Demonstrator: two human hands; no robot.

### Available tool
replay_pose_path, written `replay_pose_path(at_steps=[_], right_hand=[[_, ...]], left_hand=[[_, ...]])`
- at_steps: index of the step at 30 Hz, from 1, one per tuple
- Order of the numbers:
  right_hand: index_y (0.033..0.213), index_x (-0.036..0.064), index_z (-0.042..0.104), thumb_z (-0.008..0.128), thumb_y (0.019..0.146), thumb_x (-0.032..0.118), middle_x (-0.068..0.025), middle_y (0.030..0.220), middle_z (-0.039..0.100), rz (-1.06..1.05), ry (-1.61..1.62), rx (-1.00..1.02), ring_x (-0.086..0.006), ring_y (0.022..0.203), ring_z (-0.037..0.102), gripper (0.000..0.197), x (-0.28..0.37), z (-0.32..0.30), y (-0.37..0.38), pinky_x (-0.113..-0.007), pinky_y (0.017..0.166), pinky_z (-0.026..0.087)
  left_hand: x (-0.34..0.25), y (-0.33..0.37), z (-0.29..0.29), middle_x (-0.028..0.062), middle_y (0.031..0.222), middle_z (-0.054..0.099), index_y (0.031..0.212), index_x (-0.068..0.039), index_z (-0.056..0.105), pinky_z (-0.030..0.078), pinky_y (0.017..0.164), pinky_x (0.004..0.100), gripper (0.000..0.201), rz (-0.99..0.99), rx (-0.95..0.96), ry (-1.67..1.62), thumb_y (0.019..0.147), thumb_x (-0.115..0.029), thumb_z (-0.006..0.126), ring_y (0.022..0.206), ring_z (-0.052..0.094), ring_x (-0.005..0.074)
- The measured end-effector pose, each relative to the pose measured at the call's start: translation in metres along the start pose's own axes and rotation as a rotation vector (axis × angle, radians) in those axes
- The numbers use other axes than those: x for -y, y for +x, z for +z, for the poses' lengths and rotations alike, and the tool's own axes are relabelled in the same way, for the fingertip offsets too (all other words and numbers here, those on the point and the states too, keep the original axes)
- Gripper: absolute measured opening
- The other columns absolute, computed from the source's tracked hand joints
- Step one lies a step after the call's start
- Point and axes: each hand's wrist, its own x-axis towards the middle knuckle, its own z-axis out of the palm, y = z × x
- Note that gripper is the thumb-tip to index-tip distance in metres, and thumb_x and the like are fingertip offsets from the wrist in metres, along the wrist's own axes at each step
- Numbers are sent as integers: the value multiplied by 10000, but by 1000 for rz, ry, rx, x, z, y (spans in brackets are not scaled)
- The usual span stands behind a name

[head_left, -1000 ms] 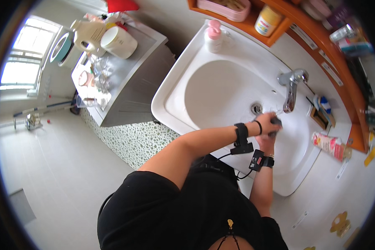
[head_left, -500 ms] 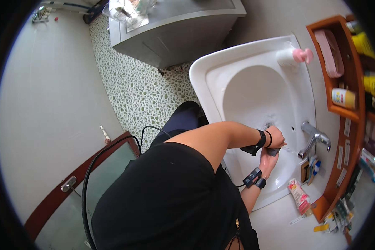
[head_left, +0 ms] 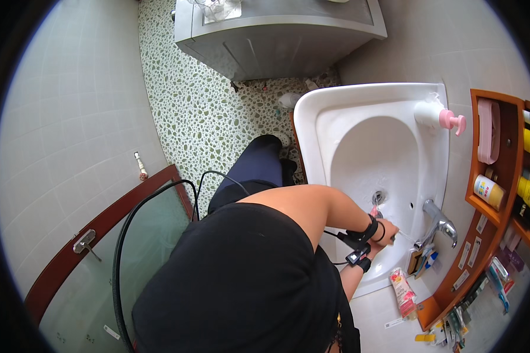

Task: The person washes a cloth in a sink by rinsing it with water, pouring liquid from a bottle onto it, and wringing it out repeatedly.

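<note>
Over the white sink basin (head_left: pixel 368 153), my left hand (head_left: pixel 386 233) is closed, with the wrist bent down. A small dark bit shows at its fingers, too little of it to name. Just beneath and against it is my right hand (head_left: pixel 378 249), mostly hidden by the left hand and wrist; its grip cannot be seen. Pinkish fingertips show beyond the left wrist, near the drain (head_left: pixel 378 197). The chrome faucet (head_left: pixel 436 222) stands close to the hands, with a thin stream of water running toward them. Black bands and a small device sit on both wrists.
A pump bottle (head_left: pixel 436 116) with a pink top stands at the sink's far corner. A pink-and-white tube (head_left: pixel 403 293) lies on the near edge. An orange-brown shelf (head_left: pixel 476 203) holds bottles at the right. A grey appliance (head_left: pixel 282 50) stands beyond the sink.
The whole view has shifted and turned. My hands have drawn closer together, the left now covering more of the right; the dark thing between them shows less.
</note>
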Motion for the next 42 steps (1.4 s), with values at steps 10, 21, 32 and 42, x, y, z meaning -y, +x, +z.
replay_pose_path(at_steps=[10, 21, 32, 42], right_hand=[[1051, -21, 442, 374, 854, 172, -144, 1036, 517, 72, 71, -39, -218, 919, 517, 284, -4, 6, -12, -337, 820, 419], [1048, 6, 468, 378, 858, 220, -131, 997, 547, 120, 8, 77, -246, 936, 509, 299, 8, 27, -31, -368, 832, 399], [936, 12, 478, 407, 835, 128, -88, 904, 539, -207, -422, 83, -186, 849, 515, 170, 3, -53, 13, -327, 812, 407], [948, 15, 480, 429, 838, 143, -97, 932, 527, -14, 193, 63, -166, 864, 498, 176, -19, -36, 30, -301, 816, 394]], left_hand=[[18, 9, 1, 123, 701, 608, 699, -91, 644, 457, 626, 399, 320, 383, -45, 486, 727, -365, 481, 677, 588, 293], [44, 46, -49, 110, 777, 617, 808, -69, 626, 469, 645, 343, 315, -398, -178, -60, 792, -345, 475, 758, 597, 251], [0, 34, 27, 173, 814, 594, 822, -36, 599, 457, 663, 390, 240, 37, 71, -155, 682, -226, 557, 764, 578, 316], [20, 44, 4, 102, 698, 613, 688, -108, 639, 466, 583, 356, 196, 454, 25, 543, 670, -255, 511, 667, 596, 261]])
